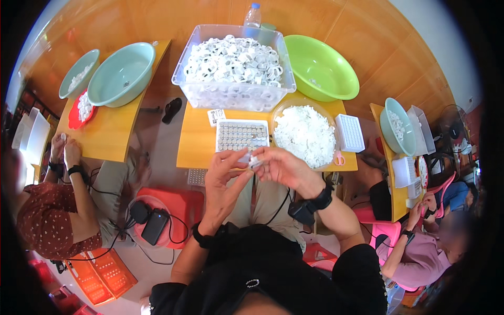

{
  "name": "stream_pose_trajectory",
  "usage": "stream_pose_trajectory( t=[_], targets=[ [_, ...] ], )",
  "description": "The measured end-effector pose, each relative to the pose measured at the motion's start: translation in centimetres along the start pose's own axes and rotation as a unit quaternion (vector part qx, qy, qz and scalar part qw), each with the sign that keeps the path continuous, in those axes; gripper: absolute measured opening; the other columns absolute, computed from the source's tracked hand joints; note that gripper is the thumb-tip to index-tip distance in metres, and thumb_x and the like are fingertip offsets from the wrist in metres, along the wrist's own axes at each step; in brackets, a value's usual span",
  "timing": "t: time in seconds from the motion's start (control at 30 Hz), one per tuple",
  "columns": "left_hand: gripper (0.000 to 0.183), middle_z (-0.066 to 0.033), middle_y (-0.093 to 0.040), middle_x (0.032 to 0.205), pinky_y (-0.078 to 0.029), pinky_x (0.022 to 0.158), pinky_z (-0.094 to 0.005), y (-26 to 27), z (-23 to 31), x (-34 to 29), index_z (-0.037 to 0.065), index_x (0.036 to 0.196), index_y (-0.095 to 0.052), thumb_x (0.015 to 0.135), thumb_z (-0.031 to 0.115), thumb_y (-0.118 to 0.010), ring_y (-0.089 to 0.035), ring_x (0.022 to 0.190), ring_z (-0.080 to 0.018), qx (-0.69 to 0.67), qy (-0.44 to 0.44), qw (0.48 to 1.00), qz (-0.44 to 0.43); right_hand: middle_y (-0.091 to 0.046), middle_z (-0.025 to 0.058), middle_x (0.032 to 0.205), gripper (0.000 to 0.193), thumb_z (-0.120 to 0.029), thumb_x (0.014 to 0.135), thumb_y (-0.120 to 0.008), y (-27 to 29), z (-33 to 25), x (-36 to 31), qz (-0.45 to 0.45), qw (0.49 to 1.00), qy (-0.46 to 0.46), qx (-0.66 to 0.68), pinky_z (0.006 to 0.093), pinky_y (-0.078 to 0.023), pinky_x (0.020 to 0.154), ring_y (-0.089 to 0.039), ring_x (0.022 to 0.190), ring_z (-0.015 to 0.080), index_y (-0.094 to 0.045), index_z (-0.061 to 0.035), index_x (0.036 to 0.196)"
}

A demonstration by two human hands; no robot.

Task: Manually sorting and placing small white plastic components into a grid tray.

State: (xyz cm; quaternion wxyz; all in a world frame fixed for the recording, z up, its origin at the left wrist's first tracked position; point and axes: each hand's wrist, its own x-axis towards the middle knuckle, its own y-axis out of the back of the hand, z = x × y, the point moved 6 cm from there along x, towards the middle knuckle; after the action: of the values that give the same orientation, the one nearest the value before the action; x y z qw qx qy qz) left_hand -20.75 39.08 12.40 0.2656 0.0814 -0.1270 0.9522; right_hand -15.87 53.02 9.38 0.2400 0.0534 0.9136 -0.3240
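Observation:
In front of me, above the table's near edge, both my hands meet. My right hand pinches a small white plastic piece between its fingertips. My left hand curls close beside it, thumb and forefinger bent toward the piece; a pale bit at those fingertips is too small to name. Just beyond them lies a white tray with rows of small round metallic-looking parts. To its right a round bowl is heaped with small white pieces.
A clear plastic bin full of white ring-shaped parts stands farther back, beside a green basin and a bottle. A white gridded tray and pink scissors lie right. People work at tables on both sides.

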Motion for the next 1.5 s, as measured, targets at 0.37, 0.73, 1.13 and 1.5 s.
stream_pose_trajectory(
  t=[0.37, 0.73, 1.13, 1.5],
  targets=[
    [0.011, -0.0050, -0.059, 0.084, -0.050, 0.062, -0.0218, 0.7, -4.0, -0.8, -0.003, 0.092, -0.064, 0.084, 0.001, -0.059, -0.059, 0.073, -0.0102, -0.064, 0.134, 0.989, 0.020, -0.059, 0.0039, 0.075, 0.023, -0.025, 0.089, -0.054, -0.4, 2.8, -2.1, 0.125, 0.972, 0.160, -0.119, 0.0233, -0.049, 0.055, -0.058, 0.063, 0.0103, -0.056, -0.0018, 0.094],
    [0.022, -0.0072, -0.060, 0.099, -0.050, 0.073, -0.0247, 0.3, -4.7, -2.4, -0.002, 0.107, -0.060, 0.088, 0.007, -0.055, -0.059, 0.087, -0.0134, -0.138, 0.156, 0.977, -0.042, -0.060, 0.0031, 0.075, 0.009, -0.004, 0.084, -0.060, -0.4, 3.6, -3.1, 0.124, 0.957, 0.244, -0.096, 0.0188, -0.048, 0.054, -0.057, 0.061, 0.0064, -0.055, 0.0002, 0.091],
    [0.027, -0.0119, -0.061, 0.105, -0.053, 0.078, -0.0283, 1.7, -6.6, -3.3, -0.001, 0.114, -0.056, 0.091, 0.012, -0.052, -0.062, 0.092, -0.0184, -0.273, 0.261, 0.925, -0.036, -0.058, 0.0065, 0.070, 0.007, -0.009, 0.079, -0.062, 1.3, -3.1, -2.4, 0.334, 0.693, 0.424, -0.477, 0.0286, -0.043, 0.051, -0.056, 0.056, 0.0164, -0.062, -0.0029, 0.079],
    [0.026, -0.0096, -0.061, 0.104, -0.053, 0.075, -0.0282, 1.8, -6.5, -3.5, 0.000, 0.113, -0.056, 0.090, 0.011, -0.053, -0.062, 0.090, -0.0174, -0.282, 0.268, 0.921, -0.023, -0.053, 0.0070, 0.075, 0.005, -0.010, 0.075, -0.063, 2.6, -3.9, 0.8, 0.386, 0.636, 0.378, -0.551, 0.0363, -0.043, 0.059, -0.056, 0.064, 0.0257, -0.060, -0.0068, 0.076]
  ],
)
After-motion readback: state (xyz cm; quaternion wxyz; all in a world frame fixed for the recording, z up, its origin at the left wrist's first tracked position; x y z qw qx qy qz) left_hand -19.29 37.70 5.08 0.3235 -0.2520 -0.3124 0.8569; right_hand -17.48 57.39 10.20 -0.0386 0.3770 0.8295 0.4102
